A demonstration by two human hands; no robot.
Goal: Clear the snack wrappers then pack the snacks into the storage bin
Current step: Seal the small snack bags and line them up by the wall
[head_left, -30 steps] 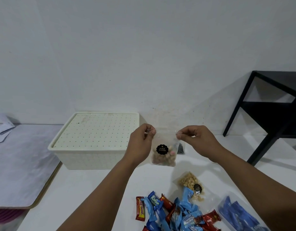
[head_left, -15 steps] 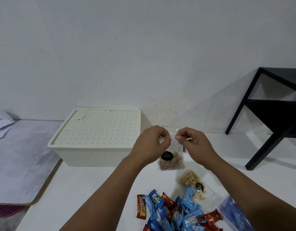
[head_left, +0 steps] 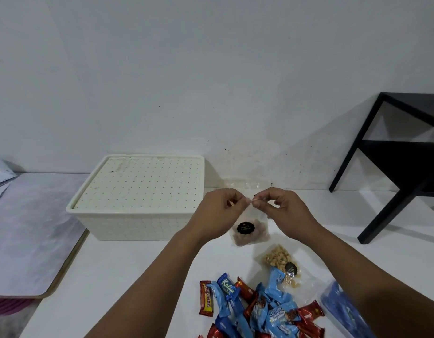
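1. Since a second ago both hands closed in: they pinched the top corners of the clear nut pouch (head_left: pixel 250 231) apart, now the pinches meet mid-top and the pouch hangs lower, just right of the storage bin (head_left: pixel 137 198).
2. Grip: left hand (head_left: pixel 217 211) and right hand (head_left: pixel 284 209) each pinch the pouch's top edge, fingertips nearly touching. Looks like sealing or checking the closure before packing.
3. Bin: one, lid on, far left on the white table (head_left: pixel 118 276). Needs opening before anything goes in.
4. Second pouch (head_left: pixel 280 263): one, lying flat, near of the held one.
5. Wrapped bars (head_left: pixel 259 311): mixed blue and red pile at near edge, overlapping, so no firm count; one blue pack (head_left: pixel 342 311) at its right.
6. Black shelf (head_left: pixel 406 152): one, far right.
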